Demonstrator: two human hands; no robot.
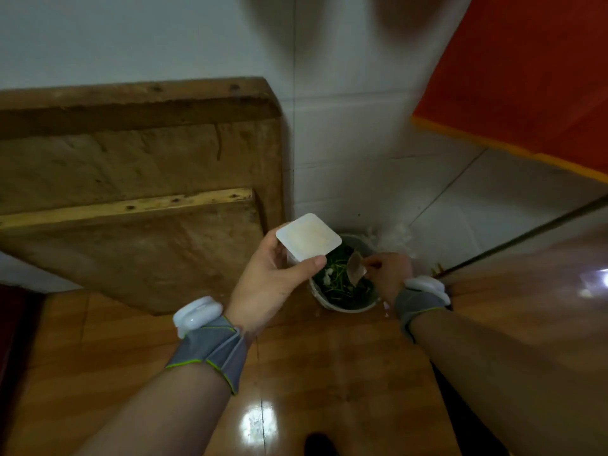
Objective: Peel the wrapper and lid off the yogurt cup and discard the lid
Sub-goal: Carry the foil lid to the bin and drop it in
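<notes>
Wooden board (138,192): we see it leaning against the white tiled wall (362,159), left of the bin.
Floor (329,373): wood-patterned, glossy.
Bin (345,304): round, on the floor in the corner, with green scraps inside.
Left hand (266,281): our fingers and thumb are wrapped round the yogurt cup (307,240), held opened and upright above the bin's left rim.
Right hand (390,269): our fingertips pinch the lid (357,268) directly over the bin.
</notes>
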